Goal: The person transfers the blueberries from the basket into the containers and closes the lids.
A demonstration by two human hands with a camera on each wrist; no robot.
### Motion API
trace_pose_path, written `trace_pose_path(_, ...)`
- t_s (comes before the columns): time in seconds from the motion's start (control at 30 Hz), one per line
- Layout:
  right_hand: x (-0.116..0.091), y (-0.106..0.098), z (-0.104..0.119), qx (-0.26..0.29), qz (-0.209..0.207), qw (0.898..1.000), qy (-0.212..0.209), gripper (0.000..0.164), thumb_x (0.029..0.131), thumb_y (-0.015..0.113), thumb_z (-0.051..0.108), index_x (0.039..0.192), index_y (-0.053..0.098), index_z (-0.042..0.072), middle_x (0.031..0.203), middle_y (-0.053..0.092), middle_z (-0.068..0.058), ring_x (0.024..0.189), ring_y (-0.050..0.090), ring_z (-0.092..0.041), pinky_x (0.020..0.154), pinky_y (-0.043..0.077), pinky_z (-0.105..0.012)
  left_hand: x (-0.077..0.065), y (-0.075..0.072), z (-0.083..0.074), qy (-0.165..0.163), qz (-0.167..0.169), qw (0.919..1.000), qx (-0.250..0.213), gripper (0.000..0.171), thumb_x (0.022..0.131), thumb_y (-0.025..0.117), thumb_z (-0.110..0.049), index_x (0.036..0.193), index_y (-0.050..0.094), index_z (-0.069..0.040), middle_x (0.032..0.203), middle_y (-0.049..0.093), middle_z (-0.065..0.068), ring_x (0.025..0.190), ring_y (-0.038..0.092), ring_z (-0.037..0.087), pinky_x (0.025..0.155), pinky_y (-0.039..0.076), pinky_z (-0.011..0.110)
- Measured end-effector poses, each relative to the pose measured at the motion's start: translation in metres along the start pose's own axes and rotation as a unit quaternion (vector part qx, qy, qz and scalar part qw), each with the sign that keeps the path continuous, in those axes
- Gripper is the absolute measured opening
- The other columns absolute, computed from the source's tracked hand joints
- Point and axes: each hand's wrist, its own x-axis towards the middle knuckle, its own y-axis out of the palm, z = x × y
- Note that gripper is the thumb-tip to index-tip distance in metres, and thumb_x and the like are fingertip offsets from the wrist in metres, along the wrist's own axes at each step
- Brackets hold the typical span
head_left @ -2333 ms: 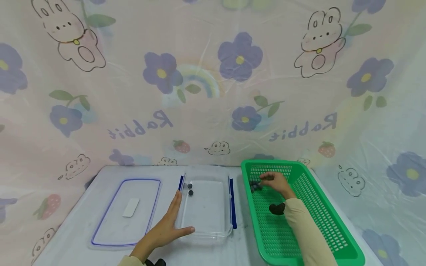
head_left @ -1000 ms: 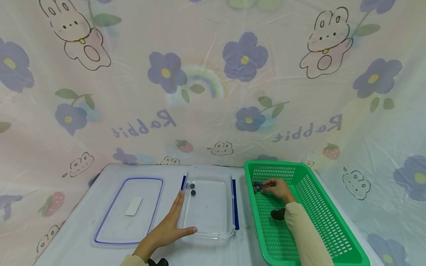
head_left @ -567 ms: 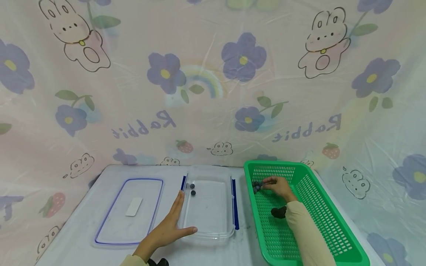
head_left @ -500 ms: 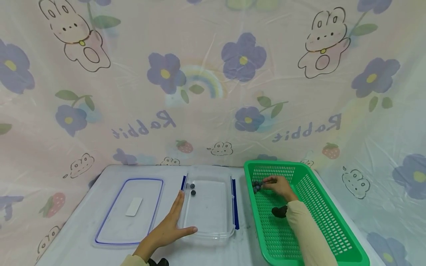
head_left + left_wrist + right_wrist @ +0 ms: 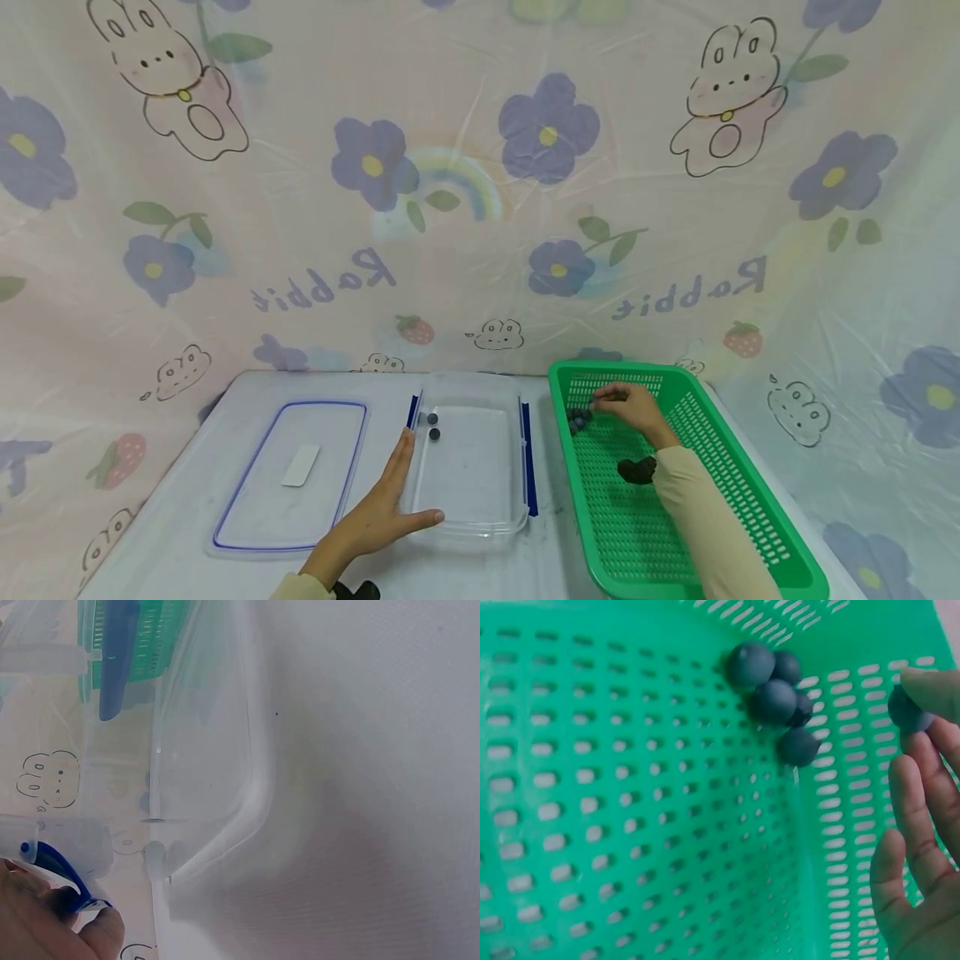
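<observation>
My right hand (image 5: 630, 412) is inside the green basket (image 5: 585, 533), near its far left corner. Thumb and fingertips pinch one blueberry (image 5: 909, 712), lifted off the basket floor in the right wrist view. Several more blueberries (image 5: 772, 701) lie clustered beside it in the corner. My left hand (image 5: 375, 517) lies along the left side of the clear plastic container (image 5: 465, 529), fingers straight and thumb spread toward its front. In the left wrist view its fingertips are right at a blue latch (image 5: 60, 870). Two dark blueberries (image 5: 433, 427) sit in the container's far left part.
A clear lid (image 5: 255, 546) with a blue seal lies left of the container, a white rectangle (image 5: 302, 465) showing on it. Another blue latch (image 5: 529, 467) hangs on the container's right side. A patterned curtain (image 5: 465, 250) stands behind the white table (image 5: 180, 500).
My right hand has risen slightly from the blueberry cluster, with one blueberry between its fingertips. The left hand and the container stay where they were.
</observation>
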Motion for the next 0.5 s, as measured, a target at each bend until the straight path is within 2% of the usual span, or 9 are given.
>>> trace_pose_path(0.13, 0.001, 0.000, 0.008, 0.002, 0.006, 1.000, -0.012, 0.037, 0.089, 0.073, 0.023, 0.115, 0.066, -0.002, 0.104, 0.067, -0.013, 0.097, 0.062, -0.029, 0.090, 0.046, -0.055, 0.000, 0.001, 0.000, 0.002, -0.001, 1.0000, -0.002, 0.116, 0.083, 0.076, -0.041, 0.155, -0.011, -0.012, 0.159, -0.017, 0.008, 0.143, -0.004, 0.038, 0.107, 0.012, 0.066)
trace_pose_path(0.3, 0.004, -0.002, 0.021, 0.038, 0.003, 0.999, -0.032, 0.040, 0.088, 0.074, 0.025, 0.116, 0.065, -0.002, 0.107, 0.066, -0.015, 0.098, 0.062, -0.028, 0.091, 0.045, -0.057, 0.000, 0.001, -0.001, 0.003, -0.005, 1.0000, -0.004, 0.116, 0.083, 0.076, -0.042, 0.155, -0.010, -0.012, 0.159, -0.016, 0.008, 0.144, -0.003, 0.038, 0.107, 0.013, 0.066)
trace_pose_path(0.5, 0.008, -0.003, 0.042, 0.052, 0.005, 0.998, -0.030, 0.042, 0.088, 0.074, 0.029, 0.118, 0.064, 0.000, 0.110, 0.066, -0.013, 0.101, 0.061, -0.026, 0.092, 0.045, -0.054, 0.000, 0.000, -0.001, 0.000, -0.001, 1.0000, -0.003, 0.116, 0.083, 0.075, -0.041, 0.155, -0.011, -0.012, 0.159, -0.018, 0.007, 0.144, -0.005, 0.037, 0.108, 0.011, 0.065)
